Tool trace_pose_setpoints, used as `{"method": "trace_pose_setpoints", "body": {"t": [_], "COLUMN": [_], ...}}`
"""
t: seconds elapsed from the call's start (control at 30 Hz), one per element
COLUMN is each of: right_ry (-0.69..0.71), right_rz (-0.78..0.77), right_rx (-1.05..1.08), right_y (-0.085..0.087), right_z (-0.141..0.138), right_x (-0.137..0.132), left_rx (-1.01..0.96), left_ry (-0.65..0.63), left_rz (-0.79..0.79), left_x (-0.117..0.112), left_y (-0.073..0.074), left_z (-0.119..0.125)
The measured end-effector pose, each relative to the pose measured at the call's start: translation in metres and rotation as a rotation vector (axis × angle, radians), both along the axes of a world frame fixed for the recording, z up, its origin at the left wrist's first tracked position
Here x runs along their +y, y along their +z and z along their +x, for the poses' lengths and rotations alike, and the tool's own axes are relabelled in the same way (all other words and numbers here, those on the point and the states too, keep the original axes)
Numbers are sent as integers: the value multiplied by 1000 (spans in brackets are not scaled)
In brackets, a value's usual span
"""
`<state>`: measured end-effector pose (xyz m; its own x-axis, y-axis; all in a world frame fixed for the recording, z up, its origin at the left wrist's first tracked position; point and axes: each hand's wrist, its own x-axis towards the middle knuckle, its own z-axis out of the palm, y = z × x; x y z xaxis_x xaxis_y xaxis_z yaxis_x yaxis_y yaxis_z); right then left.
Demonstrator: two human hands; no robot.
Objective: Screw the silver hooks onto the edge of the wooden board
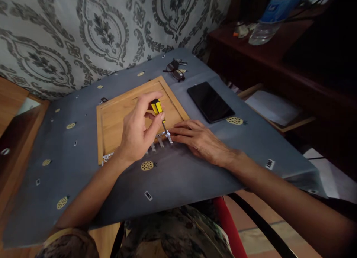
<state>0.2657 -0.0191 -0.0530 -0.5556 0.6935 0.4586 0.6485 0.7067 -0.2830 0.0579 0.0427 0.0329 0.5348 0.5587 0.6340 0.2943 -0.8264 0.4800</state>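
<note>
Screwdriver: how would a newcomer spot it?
On the blue-grey tablecloth lies a framed wooden board. Over its near edge, the left hand holds the screwdriver, tip down. Its yellow-and-black handle sets it apart from the silvery pieces below.

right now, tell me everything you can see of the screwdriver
The screwdriver has a chunky yellow-and-black handle, plastic by the look of it, and a thin, dark, metal-looking shaft. It slants, handle up and tip down toward the picture's right. The left hand grips the handle between fingers and thumb, covering part of it. The tip comes down at a small metal piece on the near edge of the wooden panel; its shape is too small to tell.
</note>
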Motion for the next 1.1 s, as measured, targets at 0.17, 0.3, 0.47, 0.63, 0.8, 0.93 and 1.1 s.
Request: {"method": "trace_pose_setpoints", "body": {"t": [0.17, 0.3, 0.47, 0.63, 0.8, 0.93, 1.1], "right_ry": [4, 11, 7, -4, -4, -13, -27], "right_rz": [-38, -61, -39, -50, -22, -15, -48], "right_rx": [27, 19, 17, 10, -4, 7, 23], "right_y": [0, 2, 1, 1, 3, 2, 2], "right_z": [1, 2, 3, 3, 2, 1, 1], "right_x": [0, 0, 0, 0, -1, -1, -1], "left_rx": [-28, -26, -4, 30, 49, 36, 80], "left_ry": [71, 89, 36, 15, 97, 59, -15], "left_rz": [98, 123, 34, -41, 96, 107, 49], "left_x": [2, 1, 0, 2, 1, 1, 2], "left_y": [-4, -3, 0, 1, 3, 4, 3], "left_z": [0, -1, -4, -6, -5, -6, -9]}}
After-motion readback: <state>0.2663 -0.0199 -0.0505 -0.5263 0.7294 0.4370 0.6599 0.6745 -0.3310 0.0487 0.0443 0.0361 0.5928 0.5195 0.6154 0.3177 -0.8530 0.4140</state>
